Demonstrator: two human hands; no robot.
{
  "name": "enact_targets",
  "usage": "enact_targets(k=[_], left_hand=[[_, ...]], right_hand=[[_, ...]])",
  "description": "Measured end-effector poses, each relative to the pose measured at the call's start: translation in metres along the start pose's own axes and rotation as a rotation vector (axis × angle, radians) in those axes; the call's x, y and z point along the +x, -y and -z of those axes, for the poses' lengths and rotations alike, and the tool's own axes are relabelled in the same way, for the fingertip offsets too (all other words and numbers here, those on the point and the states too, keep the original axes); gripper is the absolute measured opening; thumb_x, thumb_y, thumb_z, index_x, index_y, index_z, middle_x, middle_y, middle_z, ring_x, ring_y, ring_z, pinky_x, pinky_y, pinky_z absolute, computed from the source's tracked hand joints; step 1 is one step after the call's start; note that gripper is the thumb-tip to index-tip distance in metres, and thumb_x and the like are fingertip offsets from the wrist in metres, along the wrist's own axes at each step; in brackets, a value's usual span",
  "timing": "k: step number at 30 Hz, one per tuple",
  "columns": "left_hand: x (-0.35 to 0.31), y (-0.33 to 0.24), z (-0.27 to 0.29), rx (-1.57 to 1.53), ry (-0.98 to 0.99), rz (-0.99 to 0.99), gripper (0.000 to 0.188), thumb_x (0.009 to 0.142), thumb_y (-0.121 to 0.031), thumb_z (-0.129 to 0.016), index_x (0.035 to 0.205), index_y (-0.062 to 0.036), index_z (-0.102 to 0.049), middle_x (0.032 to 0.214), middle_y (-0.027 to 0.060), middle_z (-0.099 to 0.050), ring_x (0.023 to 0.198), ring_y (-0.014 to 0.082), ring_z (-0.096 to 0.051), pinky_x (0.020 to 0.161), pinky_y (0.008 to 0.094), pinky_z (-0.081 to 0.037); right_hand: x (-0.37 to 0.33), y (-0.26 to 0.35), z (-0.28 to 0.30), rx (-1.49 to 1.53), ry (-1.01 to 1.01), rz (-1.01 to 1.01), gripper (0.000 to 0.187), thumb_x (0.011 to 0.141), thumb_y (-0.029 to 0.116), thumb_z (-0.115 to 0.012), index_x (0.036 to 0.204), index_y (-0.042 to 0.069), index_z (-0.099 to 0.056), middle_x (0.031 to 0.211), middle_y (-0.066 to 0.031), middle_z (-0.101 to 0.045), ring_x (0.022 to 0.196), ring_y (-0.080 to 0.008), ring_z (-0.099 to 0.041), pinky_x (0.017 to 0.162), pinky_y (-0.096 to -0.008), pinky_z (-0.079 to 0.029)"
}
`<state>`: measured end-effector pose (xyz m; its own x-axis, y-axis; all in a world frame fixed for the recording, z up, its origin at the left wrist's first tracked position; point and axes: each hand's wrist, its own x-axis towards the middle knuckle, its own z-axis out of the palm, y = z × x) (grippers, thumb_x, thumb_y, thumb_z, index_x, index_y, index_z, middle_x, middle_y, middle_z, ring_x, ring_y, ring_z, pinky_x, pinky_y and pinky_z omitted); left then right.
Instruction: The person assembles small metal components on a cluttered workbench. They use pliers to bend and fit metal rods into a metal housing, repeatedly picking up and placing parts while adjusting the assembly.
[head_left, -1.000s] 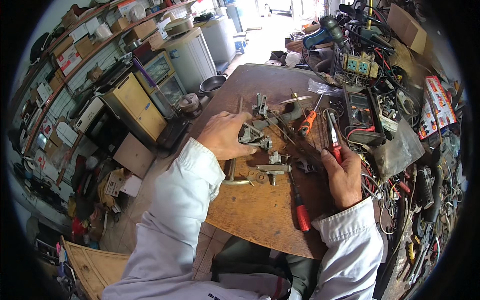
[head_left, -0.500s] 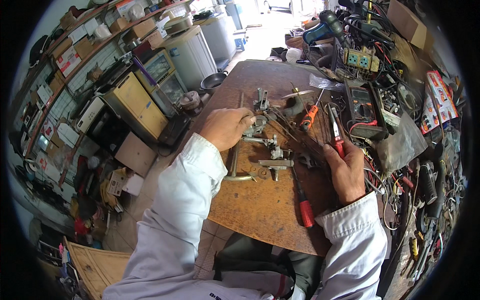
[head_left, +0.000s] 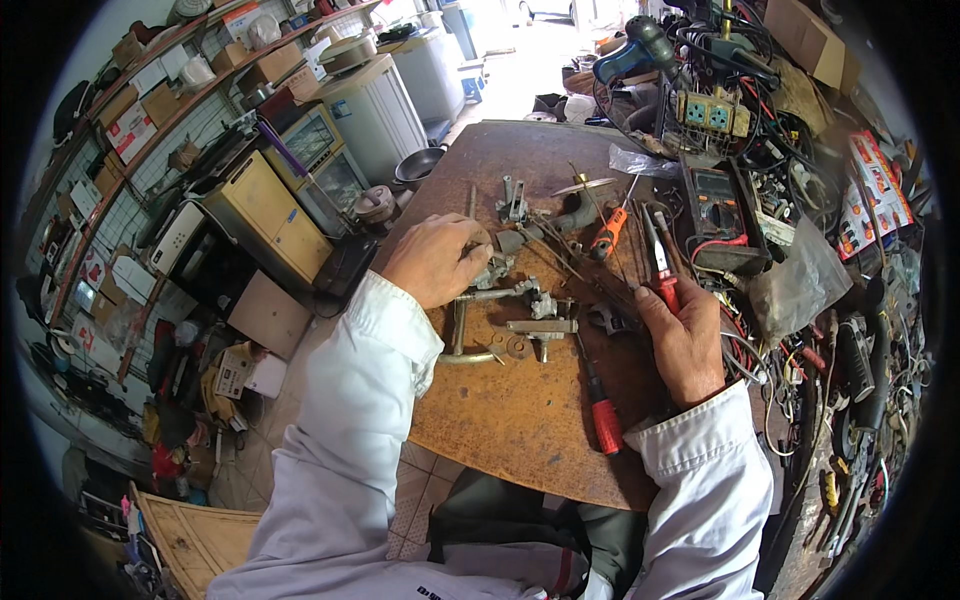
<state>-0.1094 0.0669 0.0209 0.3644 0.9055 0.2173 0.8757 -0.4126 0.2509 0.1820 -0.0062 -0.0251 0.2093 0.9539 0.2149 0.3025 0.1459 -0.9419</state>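
My left hand (head_left: 437, 262) is over the left part of the wooden table, its fingers curled together. Something small and dark shows at the fingertips, but I cannot make out what. Just beside them lies a metal valve fitting (head_left: 497, 270). My right hand (head_left: 686, 338) grips red-handled pliers (head_left: 661, 262), their metal end pointing away from me. Between the hands lie a metal fitting with a flat bar (head_left: 543, 327), another jointed fitting (head_left: 541, 300) and a red-handled screwdriver (head_left: 603, 415). An orange-handled screwdriver (head_left: 608, 236) is farther back. Below my left hand is a bent metal pipe (head_left: 466, 357).
A multimeter (head_left: 714, 205) stands in a dark case at the right. A clear plastic bag (head_left: 800, 283), tangled cables and many hand tools crowd that side. At the back right are a power socket box (head_left: 712, 113) and a blue power tool (head_left: 628, 62).
My left hand has drawn slightly left, its fingertips now above the valve fitting's left side. My right hand still grips the pliers in nearly the same spot. The whole view has shifted a little.
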Motion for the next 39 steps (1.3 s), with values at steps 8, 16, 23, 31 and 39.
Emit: enact_targets(k=[8,16,23,31,39], left_hand=[[-0.005,-0.021,-0.015,-0.054,0.071,-0.324,0.039,0.077,-0.011,-0.075,0.114,-0.0083,-0.065,0.146,0.0165,-0.044,0.138,0.0376,-0.036,0.115,0.0455,-0.034],[-0.006,-0.025,-0.023,0.016,0.03,-0.368,0.042,0.072,-0.001,-0.079,0.11,-0.0086,-0.064,0.144,0.0156,-0.044,0.136,0.0374,-0.04,0.113,0.0465,-0.037],[0.0,-0.023,-0.023,-0.08,-0.003,-0.413,0.033,0.071,-0.002,-0.081,0.1,-0.0075,-0.065,0.13,0.0145,-0.057,0.131,0.0335,-0.047,0.109,0.0441,-0.04],[0.001,-0.027,-0.021,-0.407,0.005,-0.206,0.023,0.081,-0.005,-0.076,0.101,-0.005,-0.066,0.112,0.0142,-0.066,0.111,0.0304,-0.062,0.098,0.0395,-0.048],[0.003,-0.011,-0.009,-1.06,0.041,-0.135,0.027,0.089,-0.005,-0.067,0.115,-0.002,-0.061,0.11,0.0035,-0.067,0.105,0.0118,-0.06,0.092,0.028,-0.048]], right_hand=[[0.0,0.001,0.001,-0.028,-0.018,0.023,0.023,0.089,0.016,-0.068,0.084,-0.005,-0.061,0.064,-0.0065,-0.057,0.063,-0.0119,-0.049,0.058,-0.0333,-0.042],[0.0,-0.001,0.0,-0.01,0.007,0.005,0.023,0.09,0.016,-0.069,0.082,-0.004,-0.06,0.063,-0.0044,-0.054,0.062,-0.011,-0.047,0.056,-0.0326,-0.04],[-0.002,0.003,0.001,0.002,0.01,-0.015,0.023,0.09,0.016,-0.069,0.083,-0.004,-0.061,0.064,-0.005,-0.056,0.062,-0.0114,-0.048,0.057,-0.0325,-0.041],[-0.001,-0.001,-0.001,-0.015,-0.007,0.031,0.024,0.089,0.016,-0.069,0.082,-0.005,-0.06,0.064,-0.0107,-0.058,0.062,-0.0145,-0.051,0.059,-0.0352,-0.043],[-0.003,0.004,0.001,-0.053,-0.014,0.014,0.025,0.087,0.016,-0.071,0.081,-0.005,-0.06,0.063,-0.014,-0.059,0.06,-0.0179,-0.053,0.059,-0.0375,-0.044]])
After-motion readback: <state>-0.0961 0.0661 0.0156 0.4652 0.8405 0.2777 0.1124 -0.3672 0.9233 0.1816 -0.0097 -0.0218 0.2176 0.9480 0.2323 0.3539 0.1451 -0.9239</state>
